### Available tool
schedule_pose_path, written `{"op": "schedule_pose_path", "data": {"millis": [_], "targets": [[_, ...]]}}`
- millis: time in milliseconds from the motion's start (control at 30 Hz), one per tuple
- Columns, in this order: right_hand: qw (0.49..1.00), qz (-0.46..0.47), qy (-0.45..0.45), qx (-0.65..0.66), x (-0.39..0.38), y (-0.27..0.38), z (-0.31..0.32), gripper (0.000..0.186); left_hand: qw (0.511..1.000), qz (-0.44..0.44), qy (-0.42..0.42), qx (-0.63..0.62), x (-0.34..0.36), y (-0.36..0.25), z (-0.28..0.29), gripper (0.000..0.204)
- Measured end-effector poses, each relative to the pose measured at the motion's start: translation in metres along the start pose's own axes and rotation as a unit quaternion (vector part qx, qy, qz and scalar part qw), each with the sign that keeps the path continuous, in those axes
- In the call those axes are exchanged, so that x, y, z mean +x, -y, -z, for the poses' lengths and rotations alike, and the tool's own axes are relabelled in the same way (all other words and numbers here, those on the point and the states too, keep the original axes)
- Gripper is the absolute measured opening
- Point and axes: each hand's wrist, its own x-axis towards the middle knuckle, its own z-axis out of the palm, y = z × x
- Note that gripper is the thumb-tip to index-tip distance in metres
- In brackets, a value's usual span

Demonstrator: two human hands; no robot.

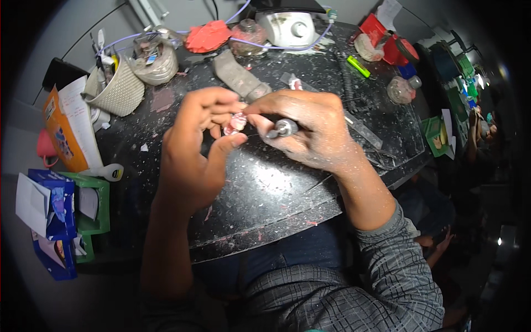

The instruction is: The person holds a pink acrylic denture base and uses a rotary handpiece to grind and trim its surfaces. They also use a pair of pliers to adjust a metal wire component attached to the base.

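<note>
Over the middle of the dark worktop, my left hand (193, 152) is closed on a small pink and whitish piece that looks like a denture (237, 122), pinched at the fingertips. My right hand (318, 127) is wrapped round a grey metal rotary handpiece (284, 128), whose rounded rear end faces me. Its working tip is hidden behind the fingers, so contact with the denture cannot be seen. Pale dust covers my right hand and wrist. Just beyond both hands lies a worn, bent grey strip (240, 76).
White speckles and pink scraps cover the worktop (265, 221). Along the back stand a white control unit (290, 29) with a knob, a clouded jar (249, 37) and a red lump (208, 36). A woven basket (117, 91) is left; a green lighter-like item (359, 66) lies right.
</note>
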Motion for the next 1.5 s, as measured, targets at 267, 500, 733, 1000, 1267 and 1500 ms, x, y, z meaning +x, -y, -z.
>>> {"op": "schedule_pose_path", "data": {"millis": [267,500,733,1000,1267,1500], "targets": [[0.992,-0.089,0.058,-0.068,-0.001,-0.008,0.013,0.022,0.997,0.056,-0.009,0.055,0.009,0.016,0.022,0.026],[0.979,-0.054,0.124,-0.152,-0.003,-0.023,0.007,0.017,0.999,0.049,-0.020,0.010,0.011,0.028,0.037,0.031],[0.945,-0.236,0.125,-0.190,-0.047,0.048,0.157,0.044,0.984,0.088,-0.020,-0.153,0.012,0.023,0.040,0.031],[0.884,-0.368,0.202,-0.207,-0.123,0.030,0.176,0.050,0.972,0.080,-0.016,-0.222,0.013,0.014,0.026,0.026],[0.865,-0.370,0.237,-0.242,-0.110,0.029,0.160,0.044,0.971,0.049,-0.003,-0.235,0.010,0.007,0.026,0.034],[0.886,-0.397,0.128,-0.202,-0.119,0.027,0.143,0.040,0.968,0.051,-0.011,-0.247,0.013,0.005,0.024,0.042]]}}
